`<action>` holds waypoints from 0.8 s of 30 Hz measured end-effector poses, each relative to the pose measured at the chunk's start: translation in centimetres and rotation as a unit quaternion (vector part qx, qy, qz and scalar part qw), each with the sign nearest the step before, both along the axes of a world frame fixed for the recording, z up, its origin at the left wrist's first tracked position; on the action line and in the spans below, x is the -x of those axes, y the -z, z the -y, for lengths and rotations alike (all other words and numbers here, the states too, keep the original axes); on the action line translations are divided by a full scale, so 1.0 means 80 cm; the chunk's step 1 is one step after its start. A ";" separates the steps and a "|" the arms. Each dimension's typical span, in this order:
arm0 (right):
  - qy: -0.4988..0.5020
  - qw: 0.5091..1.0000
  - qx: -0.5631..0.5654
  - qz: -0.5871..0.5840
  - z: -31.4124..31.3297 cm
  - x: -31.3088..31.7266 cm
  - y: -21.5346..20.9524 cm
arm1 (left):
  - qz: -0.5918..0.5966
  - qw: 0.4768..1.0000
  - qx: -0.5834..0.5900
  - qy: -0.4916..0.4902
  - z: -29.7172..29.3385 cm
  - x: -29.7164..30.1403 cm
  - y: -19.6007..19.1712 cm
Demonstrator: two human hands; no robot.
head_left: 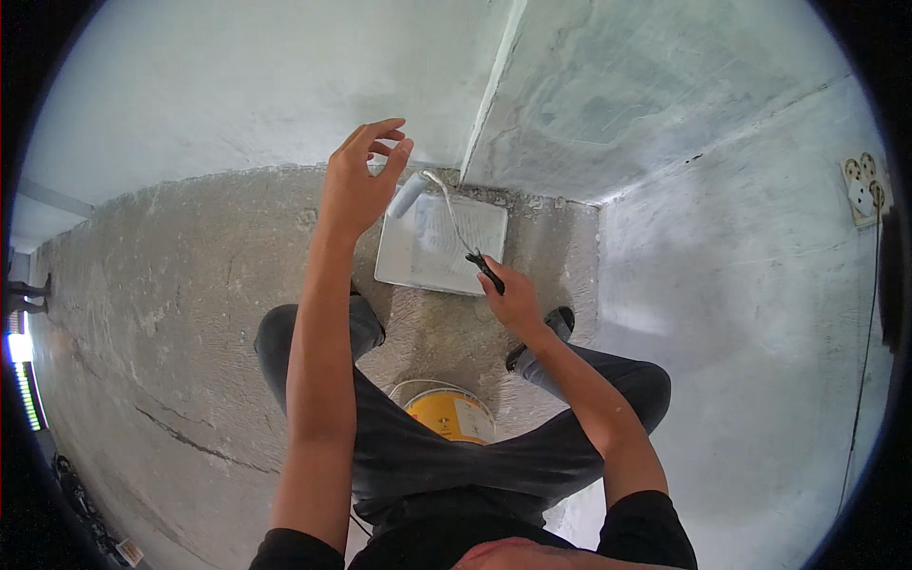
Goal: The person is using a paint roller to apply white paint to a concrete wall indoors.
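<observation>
My right hand (514, 296) is closed around the black handle of a paint roller (408, 195). The roller's bent wire frame reaches up and left from the handle, and its pale sleeve is at the far left corner of a white paint tray (394, 271). Whether the sleeve touches the tray I cannot tell. Ridges and whitish paint show on the tray, which lies on the floor in front of my feet. My left hand (366, 176) is raised to the left of the sleeve, fingers loosely curved and apart, holding nothing.
Between my legs is a yellow bucket (451, 415) with a wire handle. Pale walls (722, 275) meet in a corner beyond the tray and along the right. An outlet panel (863, 188) with a cable is on the right wall. Rough, cracked concrete floor (180, 313) extends left.
</observation>
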State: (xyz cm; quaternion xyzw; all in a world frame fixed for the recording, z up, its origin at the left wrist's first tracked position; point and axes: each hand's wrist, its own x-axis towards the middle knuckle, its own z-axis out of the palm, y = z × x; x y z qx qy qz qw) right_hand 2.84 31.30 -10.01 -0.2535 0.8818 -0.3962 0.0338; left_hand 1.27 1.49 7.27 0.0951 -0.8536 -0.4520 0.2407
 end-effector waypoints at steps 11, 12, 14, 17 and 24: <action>-0.002 0.999 -0.051 -0.007 -0.005 0.002 -0.001 | 0.010 1.000 -0.005 -0.004 0.002 0.000 0.002; -0.003 0.999 -0.051 -0.007 -0.006 0.002 -0.002 | -0.006 1.000 -0.005 -0.008 0.002 0.000 0.003; -0.002 0.999 -0.042 -0.020 -0.007 0.002 -0.005 | -0.023 1.000 -0.006 -0.009 0.002 0.001 0.004; -0.013 0.999 -0.029 -0.039 -0.007 0.003 -0.003 | -0.027 1.000 0.006 -0.011 0.004 0.001 0.006; 0.003 0.998 0.042 -0.045 -0.006 0.004 0.012 | -0.036 0.999 -0.007 -0.014 0.005 0.000 0.007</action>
